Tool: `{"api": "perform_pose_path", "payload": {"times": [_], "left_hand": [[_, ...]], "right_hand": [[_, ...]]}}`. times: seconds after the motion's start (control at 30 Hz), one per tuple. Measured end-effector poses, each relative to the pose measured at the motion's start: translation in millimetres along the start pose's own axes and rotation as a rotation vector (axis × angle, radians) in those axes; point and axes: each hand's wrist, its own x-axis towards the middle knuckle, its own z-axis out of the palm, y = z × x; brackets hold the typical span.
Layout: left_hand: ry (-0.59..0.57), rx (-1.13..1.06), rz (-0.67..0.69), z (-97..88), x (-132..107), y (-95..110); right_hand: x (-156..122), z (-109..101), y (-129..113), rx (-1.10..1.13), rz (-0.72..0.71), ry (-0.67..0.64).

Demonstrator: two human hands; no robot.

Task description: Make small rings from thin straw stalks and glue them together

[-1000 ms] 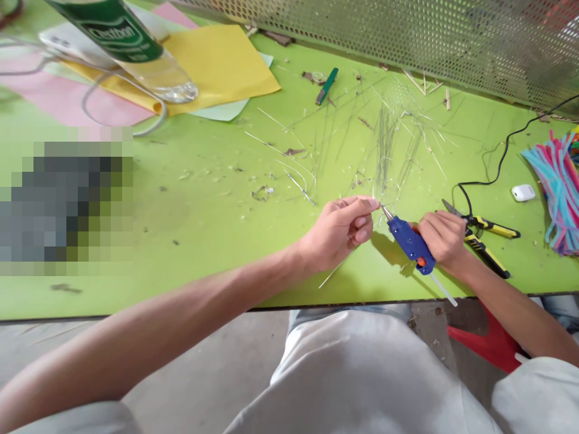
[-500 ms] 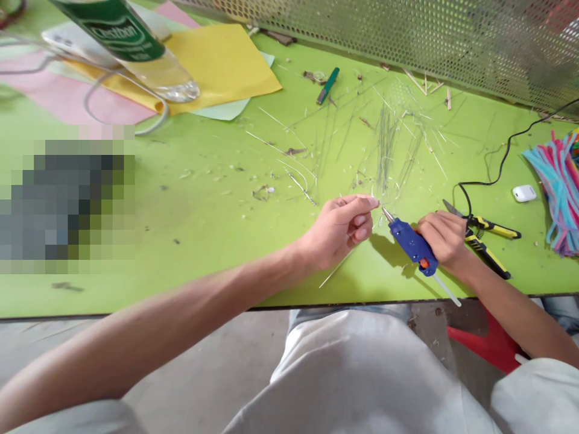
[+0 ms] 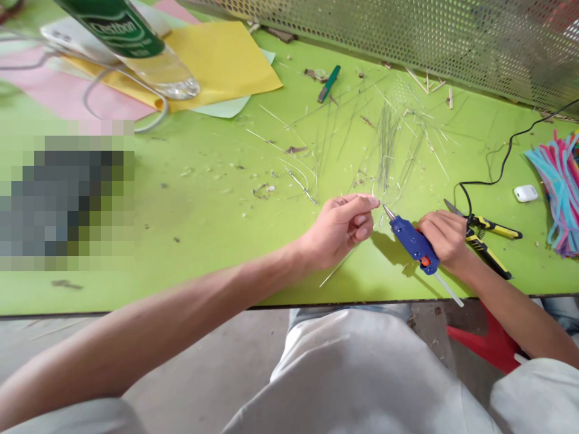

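Observation:
My right hand (image 3: 443, 238) is wrapped round a blue hot glue gun (image 3: 412, 241). A whitish glue stick (image 3: 449, 289) pokes out of its back end, and its metal nozzle points up and left. Close to that nozzle, my left hand (image 3: 346, 226) pinches a thin wire (image 3: 335, 269), whose straight end comes out below the palm. What sits right at the pinched fingertips is too small to make out. Many loose thin wires (image 3: 386, 144) lie on the green table (image 3: 203, 199) beyond my hands.
Yellow-handled pliers (image 3: 491, 241) lie beside my right wrist, near a black cable (image 3: 509, 147). To the right are a white case (image 3: 525, 193) and pipe cleaners (image 3: 558, 187). A green cutter (image 3: 329, 84), coloured paper (image 3: 226, 63) and a bottle (image 3: 158, 72) lie further back, before a perforated metal panel (image 3: 407, 42).
The glue gun has shifted very slightly to the right, its nozzle still close to my left fingertips. Otherwise both hands hold almost the same position.

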Motion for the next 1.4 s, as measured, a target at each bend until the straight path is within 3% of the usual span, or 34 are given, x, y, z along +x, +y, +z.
{"api": "perform_pose_path", "payload": {"times": [0.33, 0.53, 0.67, 0.83, 1.13, 1.4], "left_hand": [[-0.005, -0.005, 0.004, 0.2, -1, 0], [0.001, 0.013, -0.002, -1.0, -1, 1], [0.022, 0.015, 0.032, -4.2, 2, -2], [0.049, 0.042, 0.078, -5.1, 5, -4], [0.078, 0.029, 0.122, -9.3, 6, -4], [0.056, 0.184, 0.209, -16.0, 9, -7]], "right_hand": [[-1, 2, 1, -0.008, 0.018, -0.029], [-2, 5, 2, 0.002, 0.099, -0.028], [-4, 8, 3, 0.017, 0.161, 0.041], [-5, 10, 2, 0.055, 0.125, 0.120], [-7, 13, 2, 0.043, 0.239, 0.154], [-15, 18, -2, 0.127, 0.079, 0.142]]}}
